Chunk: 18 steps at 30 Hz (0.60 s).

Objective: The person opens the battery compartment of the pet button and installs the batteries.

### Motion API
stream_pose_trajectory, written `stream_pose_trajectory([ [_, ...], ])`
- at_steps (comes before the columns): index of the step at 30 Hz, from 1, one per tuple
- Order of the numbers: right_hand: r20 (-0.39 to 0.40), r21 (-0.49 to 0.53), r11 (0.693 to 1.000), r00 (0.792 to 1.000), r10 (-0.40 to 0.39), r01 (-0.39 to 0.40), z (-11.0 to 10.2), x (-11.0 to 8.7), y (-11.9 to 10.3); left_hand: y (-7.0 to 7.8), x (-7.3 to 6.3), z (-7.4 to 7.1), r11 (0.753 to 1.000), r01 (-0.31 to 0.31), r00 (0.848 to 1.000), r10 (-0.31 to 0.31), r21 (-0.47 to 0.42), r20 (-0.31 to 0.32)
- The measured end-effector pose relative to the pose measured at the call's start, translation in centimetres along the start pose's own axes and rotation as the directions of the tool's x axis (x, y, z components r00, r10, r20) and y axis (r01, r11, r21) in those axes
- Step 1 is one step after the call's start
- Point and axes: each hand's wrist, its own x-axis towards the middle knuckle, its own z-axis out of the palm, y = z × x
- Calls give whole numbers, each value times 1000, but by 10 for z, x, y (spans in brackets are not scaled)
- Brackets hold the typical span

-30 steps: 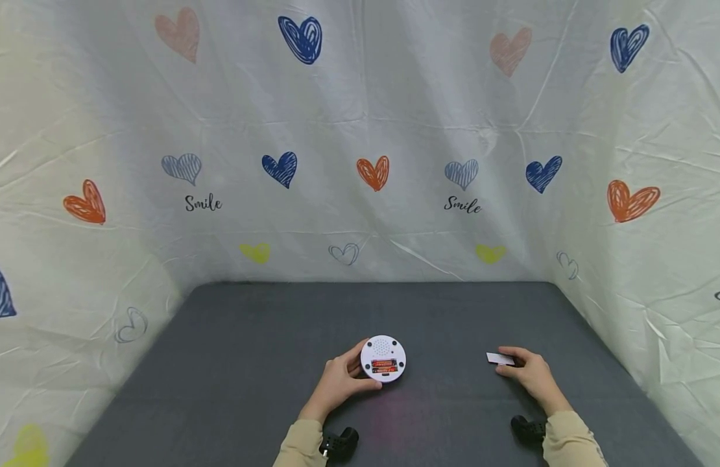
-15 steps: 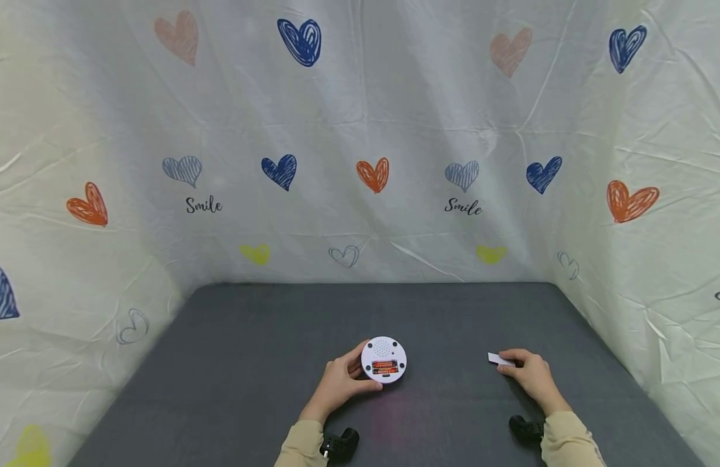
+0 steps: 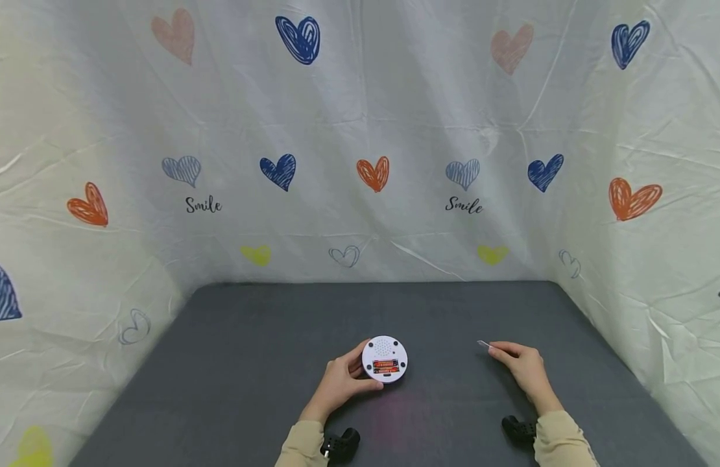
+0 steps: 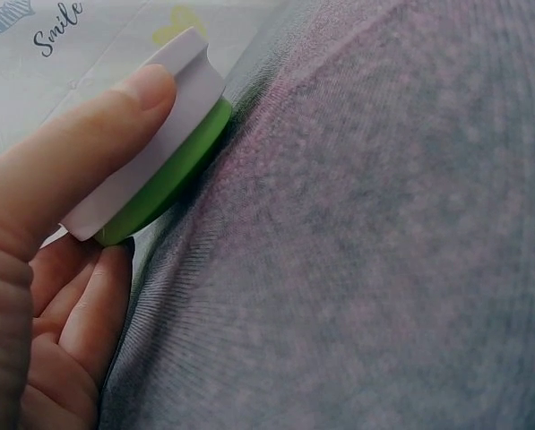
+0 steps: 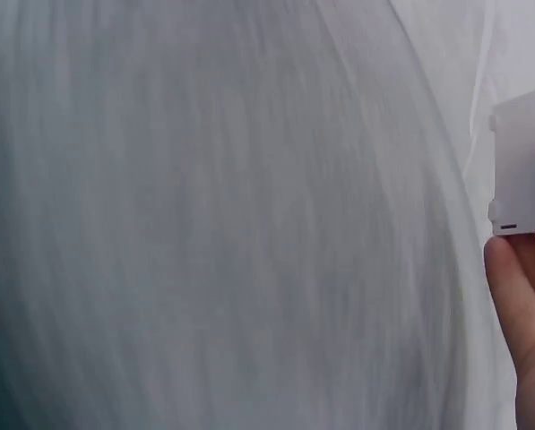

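A round white device (image 3: 384,347) is turned with its underside up, and two orange-and-black batteries (image 3: 386,367) lie in its battery compartment. My left hand (image 3: 340,384) grips its left edge between thumb and fingers. Seen from the left wrist, the device (image 4: 173,125) has a white body above a green lower part, close to the tabletop. Off to the right, my right hand (image 3: 522,370) pinches a small white battery cover (image 3: 484,344), held nearly edge-on to the head view. The right wrist view shows the flat face and small tabs of the cover (image 5: 522,166).
Both hands work over a dark grey tabletop (image 3: 278,324). A white curtain (image 3: 418,214) printed with hearts hangs at the back and along both sides. Black wrist straps with camera mounts (image 3: 341,445) sit on both wrists.
My right hand has shifted slightly left and away from me, and the cover has turned from showing its face to nearly edge-on. My left hand and the device stay almost still.
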Motion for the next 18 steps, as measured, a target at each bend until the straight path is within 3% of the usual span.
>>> stream_pose_trajectory([
  [12, 39, 199, 974, 992, -121, 111, 45, -3, -43, 1, -1, 0, 1000, 4, 1000, -4, 10, -2],
  [18, 52, 252, 948, 975, -215, 195, 57, -17, -83, 1, -2, -1, 1000, 7, 1000, -7, 5, 1],
])
